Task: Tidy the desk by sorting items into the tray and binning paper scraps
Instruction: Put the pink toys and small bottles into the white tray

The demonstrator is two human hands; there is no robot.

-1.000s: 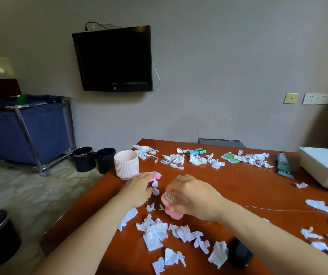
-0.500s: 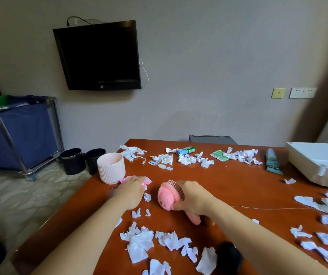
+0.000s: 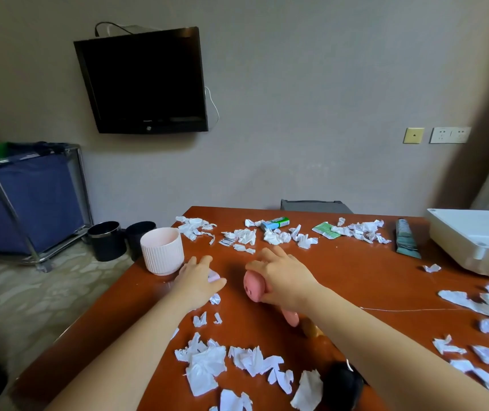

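My right hand [image 3: 284, 277] is closed around a pink hairbrush [image 3: 253, 287] with a pig face, held just above the middle of the red-brown desk [image 3: 355, 277]; its handle runs back under my wrist. My left hand [image 3: 197, 280] lies beside a ribbed pale pink cup [image 3: 162, 250], thumb and fingers pinching a small pale pink item [image 3: 214, 274] that is mostly hidden. Torn white paper scraps [image 3: 207, 360] lie in front of me, more scraps [image 3: 275, 235] along the far edge and others [image 3: 480, 304] on the right. The white tray [image 3: 474, 247] stands at the far right.
A dark tube [image 3: 405, 238], a green-and-blue pack [image 3: 275, 223] and a green sachet [image 3: 324, 229] lie among the far scraps. A black object [image 3: 341, 384] sits under my right forearm. A thin white cord [image 3: 400, 310] crosses the desk. Two black bins [image 3: 107, 240] stand on the floor at left.
My right hand has picked the pink brush up off the desk and turned it so the pig face shows. My left hand has slid toward the cup onto the small pink item.
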